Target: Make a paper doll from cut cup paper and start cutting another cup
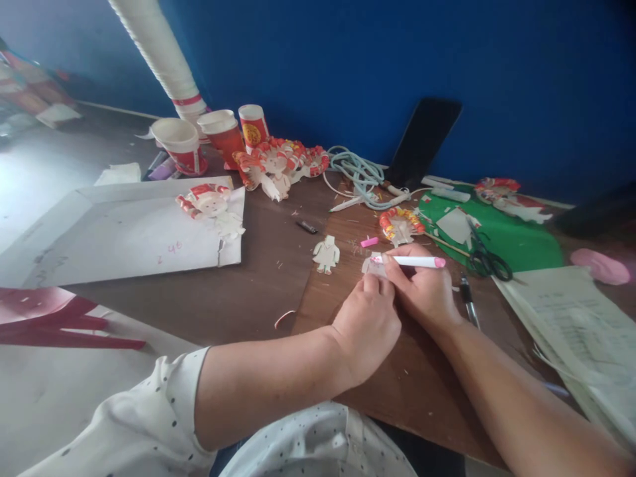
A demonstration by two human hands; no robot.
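Note:
My right hand (422, 285) is closed around a white felt-tip marker with a pink end (417, 262), its tip over a small paper cutout (372, 265). My left hand (370, 318) presses that cutout's lower edge onto the brown table with curled fingers. Pink colouring shows on the cutout near the tip. A pink marker cap (370, 242) lies just beyond it. To the left rests a pale paper figure shaped like a coat with legs (326, 254). Behind my right hand is a cut red-and-yellow paper cup piece (401, 225).
Paper cups (179, 142) and cut cup figures (275, 162) stand at the back left. Scissors (489, 262) lie over a green sheet (527, 238) at right, near a black pen (468, 301) and papers (576, 324). A phone (424, 139) leans on the blue wall beside a coiled cable (355, 169).

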